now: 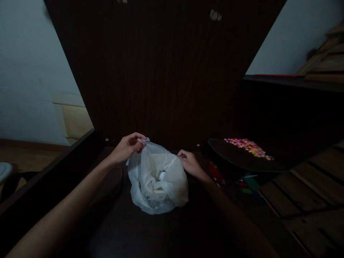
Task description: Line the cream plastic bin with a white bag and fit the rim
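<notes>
A translucent white plastic bag (pixel 157 179) sits on a dark wooden surface (pixel 150 233) in front of me, with pale objects inside that I cannot make out. My left hand (pixel 128 146) pinches the bag's upper left edge, fingers closed on the plastic. My right hand (pixel 189 162) grips the bag's right edge, fingers curled on it. The bag's mouth is held between both hands.
A tall dark wooden panel (pixel 166 71) stands right behind the bag. To the right, a dark tray (pixel 236 157) carries a pile of small colourful pieces (pixel 248 146). Red and green items (pixel 242 184) lie below it. Wooden slats (pixel 309 193) run at the right.
</notes>
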A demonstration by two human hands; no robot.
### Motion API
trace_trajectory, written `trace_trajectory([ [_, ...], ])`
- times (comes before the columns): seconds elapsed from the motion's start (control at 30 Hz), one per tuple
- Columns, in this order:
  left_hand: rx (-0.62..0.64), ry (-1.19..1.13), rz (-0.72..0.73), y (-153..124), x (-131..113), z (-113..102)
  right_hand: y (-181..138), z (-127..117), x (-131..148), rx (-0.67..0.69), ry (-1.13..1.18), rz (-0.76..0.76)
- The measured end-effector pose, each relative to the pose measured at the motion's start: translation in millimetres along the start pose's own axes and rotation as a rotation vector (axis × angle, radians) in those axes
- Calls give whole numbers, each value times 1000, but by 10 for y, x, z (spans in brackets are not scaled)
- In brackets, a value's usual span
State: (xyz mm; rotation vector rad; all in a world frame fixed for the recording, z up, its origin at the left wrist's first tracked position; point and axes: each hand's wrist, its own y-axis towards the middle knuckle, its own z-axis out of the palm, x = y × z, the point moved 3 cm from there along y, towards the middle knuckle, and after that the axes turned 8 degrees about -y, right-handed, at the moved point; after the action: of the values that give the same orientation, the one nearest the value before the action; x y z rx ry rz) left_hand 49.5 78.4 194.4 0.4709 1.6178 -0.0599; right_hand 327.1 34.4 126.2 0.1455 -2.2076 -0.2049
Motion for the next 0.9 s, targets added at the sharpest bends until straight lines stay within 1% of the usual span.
trace_trajectory([
  [0.1, 14, 46, -32, 97, 171, 48, 19, 130, -133, 8, -81, 20],
  [0.23, 55, 111, -90, 72, 421, 82, -31, 305, -267, -1, -117, 48],
  [0.3, 90, 133, -112, 24, 496, 82, -59, 327, -288, -29, -111, 52],
  [0.37, 88, 154, -105, -41, 504, 57, -96, 264, -253, -91, -92, 49],
  [0.47, -8, 188, -27, -202, 368, 1, -231, 51, -56, -208, -47, 2],
  [0.53, -59, 207, 40, -372, 205, -2, -404, -90, 161, -237, -24, -62],
  [0.57, -54, 213, 63, -471, 120, 16, -510, -142, 281, -231, -21, -101],
  [0.6, -21, 226, 92, -576, 37, 48, -622, -174, 399, -205, -25, -141],
  [0.67, 113, 281, 218, -789, -114, 145, -841, -180, 608, -112, -54, -250],
  [0.7, 170, 316, 270, -887, -162, 193, -941, -155, 699, -59, -160, -356],
  [0.73, 210, 357, 310, -975, -189, 234, -1026, -135, 759, -65, -275, -425],
  [0.8, 233, 430, 366, -1107, -194, 294, -1150, -84, 817, -101, -457, -555],
  [0.9, 183, 482, 450, -1210, -165, 348, -1253, -39, 817, -191, -537, -680],
])
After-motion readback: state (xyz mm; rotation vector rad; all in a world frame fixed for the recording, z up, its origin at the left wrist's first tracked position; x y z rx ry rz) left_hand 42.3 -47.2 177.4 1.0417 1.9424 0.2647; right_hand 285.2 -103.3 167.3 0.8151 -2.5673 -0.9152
